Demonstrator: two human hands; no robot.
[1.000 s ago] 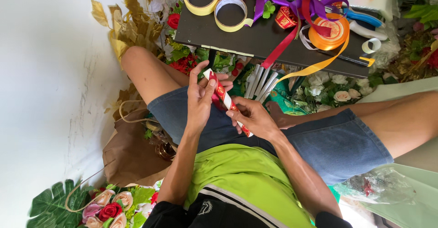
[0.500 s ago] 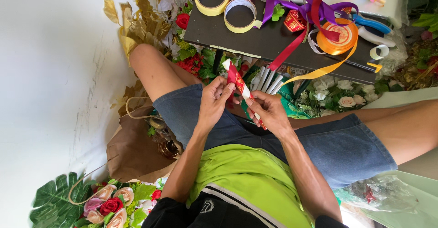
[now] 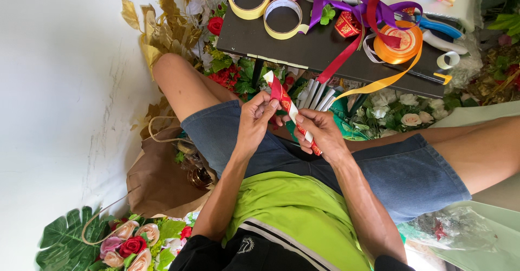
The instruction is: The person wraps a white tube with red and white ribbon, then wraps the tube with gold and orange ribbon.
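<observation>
Left hand (image 3: 254, 120) and right hand (image 3: 320, 134) both grasped red-wrapped white stick (image 3: 288, 110), frame centre, below dark desk (image 3: 303, 49) with ribbon rolls (image 3: 398, 43).

Lime-green shirt (image 3: 292, 206) with a black hem and white stripe; blue denim shorts (image 3: 401, 173); 2 bare forearms; no sleeves, no gloves.

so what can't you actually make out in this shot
Head view only:
- The lower end of the red-and-white stick is hidden inside the right hand.
- The left hand hides its own fingertips' grip on the stick.
- The brown paper bag hides most of its contents.
- The black table is cut off by the top edge.
</observation>
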